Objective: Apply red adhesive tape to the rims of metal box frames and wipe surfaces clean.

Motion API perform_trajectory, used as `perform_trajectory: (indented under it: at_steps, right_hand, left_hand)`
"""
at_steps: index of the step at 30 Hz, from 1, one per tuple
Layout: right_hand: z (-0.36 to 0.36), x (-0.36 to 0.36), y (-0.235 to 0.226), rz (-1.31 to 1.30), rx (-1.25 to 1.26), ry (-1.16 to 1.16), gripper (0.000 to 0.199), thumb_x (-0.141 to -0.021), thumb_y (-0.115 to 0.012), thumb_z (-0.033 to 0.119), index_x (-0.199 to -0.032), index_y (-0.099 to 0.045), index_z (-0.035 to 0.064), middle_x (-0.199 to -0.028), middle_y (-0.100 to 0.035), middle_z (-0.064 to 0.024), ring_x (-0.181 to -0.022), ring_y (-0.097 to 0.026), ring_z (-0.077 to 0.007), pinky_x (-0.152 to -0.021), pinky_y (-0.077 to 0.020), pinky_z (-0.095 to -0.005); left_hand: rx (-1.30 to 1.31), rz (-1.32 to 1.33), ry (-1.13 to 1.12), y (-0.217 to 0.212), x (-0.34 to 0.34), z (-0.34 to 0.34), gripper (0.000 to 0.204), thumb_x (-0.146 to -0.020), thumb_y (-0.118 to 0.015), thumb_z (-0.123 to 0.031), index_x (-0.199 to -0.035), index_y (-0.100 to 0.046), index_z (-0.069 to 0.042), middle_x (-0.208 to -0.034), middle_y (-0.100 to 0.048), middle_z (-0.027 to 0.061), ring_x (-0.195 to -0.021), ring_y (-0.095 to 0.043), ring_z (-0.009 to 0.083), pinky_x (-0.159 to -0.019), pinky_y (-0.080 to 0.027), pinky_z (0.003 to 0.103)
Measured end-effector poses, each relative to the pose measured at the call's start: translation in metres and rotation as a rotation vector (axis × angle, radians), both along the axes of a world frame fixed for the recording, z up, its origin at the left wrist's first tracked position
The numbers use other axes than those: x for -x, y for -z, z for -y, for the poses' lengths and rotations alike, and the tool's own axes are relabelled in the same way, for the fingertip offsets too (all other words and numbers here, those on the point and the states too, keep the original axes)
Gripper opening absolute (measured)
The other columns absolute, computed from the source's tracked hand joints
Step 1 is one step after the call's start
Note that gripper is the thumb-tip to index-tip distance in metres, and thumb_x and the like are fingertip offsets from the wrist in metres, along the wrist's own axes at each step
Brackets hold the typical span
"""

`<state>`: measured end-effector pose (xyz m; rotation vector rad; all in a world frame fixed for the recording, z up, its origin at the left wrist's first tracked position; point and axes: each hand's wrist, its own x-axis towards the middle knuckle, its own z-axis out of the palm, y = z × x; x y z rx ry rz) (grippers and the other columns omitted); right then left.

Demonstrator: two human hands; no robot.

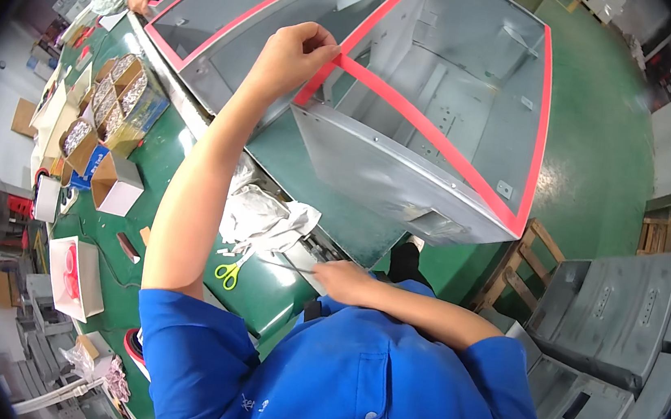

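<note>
My left hand (293,56) is raised at the near left corner of a grey metal cabinet (389,166), thumb and finger pinched on the end of a red tape strip (418,120). From my fingers the strip slants to the cabinet's near right corner; its left part stands off the near edge. Red tape also lines the other rim edges. Low at the table's edge, my right hand (344,282) is closed round a thin dark object (284,266) whose kind I cannot make out. White cloth (265,218) and yellow-handled scissors (227,273) lie beside it.
On the green table (116,231) at left stand boxes of small parts (122,97), an open carton (116,184) and a white box with red rolls (73,278). A co-worker's hand (138,1) touches another red-edged cabinet. Grey metal housings (607,312) and a wooden pallet (522,266) stand at right.
</note>
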<state>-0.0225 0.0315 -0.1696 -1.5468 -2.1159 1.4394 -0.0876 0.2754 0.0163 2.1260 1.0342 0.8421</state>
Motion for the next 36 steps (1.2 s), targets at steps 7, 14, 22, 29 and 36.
perform_trajectory:
  at_steps: [7,14,22,29,36]
  right_hand:
    - [0.014,-0.035,-0.076,-0.113,-1.075,0.126,0.029,-0.074,-0.055,0.008,-0.102,-0.055,-0.0029,-0.104,-0.053,-0.0175,-0.099,-0.053,-0.0317,-0.082,-0.0431,-0.0394]
    - [0.027,-0.099,-0.108,0.526,-1.214,0.473,0.038,-0.078,-0.049,0.01,-0.113,-0.048,-0.005,-0.117,-0.048,-0.0208,-0.111,-0.045,-0.0341,-0.095,-0.032,-0.0445]
    - [0.022,-0.087,-0.106,0.481,-1.239,0.486,0.035,-0.078,-0.05,0.011,-0.111,-0.051,-0.001,-0.116,-0.051,-0.0162,-0.111,-0.046,-0.03,-0.097,-0.028,-0.0425]
    - [0.038,-0.126,-0.132,0.358,-1.5,0.659,0.025,-0.076,-0.051,0.006,-0.1,-0.054,-0.002,-0.103,-0.057,-0.0165,-0.101,-0.051,-0.0328,-0.092,-0.0326,-0.0464]
    - [0.037,-0.184,-0.125,-0.089,-1.108,0.979,0.023,-0.086,-0.039,0.002,-0.106,-0.05,-0.0036,-0.11,-0.053,-0.0154,-0.109,-0.047,-0.0255,-0.095,-0.0324,-0.0333]
  left_hand:
    - [0.17,0.054,0.104,-0.021,0.04,0.026,0.012,-0.078,-0.061,-0.014,-0.079,-0.059,-0.002,-0.065,-0.051,-0.0028,-0.052,-0.038,0.0018,-0.046,-0.028,0.017]
    - [0.245,0.217,0.137,-0.039,0.041,0.035,0.015,-0.08,-0.061,-0.019,-0.079,-0.056,-0.004,-0.064,-0.049,-0.0056,-0.051,-0.036,-0.0006,-0.044,-0.026,0.015]
    - [0.174,0.176,0.133,-0.049,0.04,0.038,0.011,-0.08,-0.059,-0.016,-0.079,-0.058,-0.005,-0.066,-0.051,-0.005,-0.051,-0.036,-0.0008,-0.043,-0.025,0.016]
    - [0.352,0.072,0.077,0.001,0.046,0.022,0.013,-0.079,-0.062,-0.016,-0.079,-0.057,-0.003,-0.066,-0.049,-0.0042,-0.052,-0.037,0.0013,-0.044,-0.026,0.017]
    - [0.401,0.042,0.063,0.005,0.039,0.023,0.015,-0.079,-0.06,-0.018,-0.078,-0.057,-0.004,-0.065,-0.05,-0.0036,-0.055,-0.041,0.0018,-0.045,-0.03,0.016]
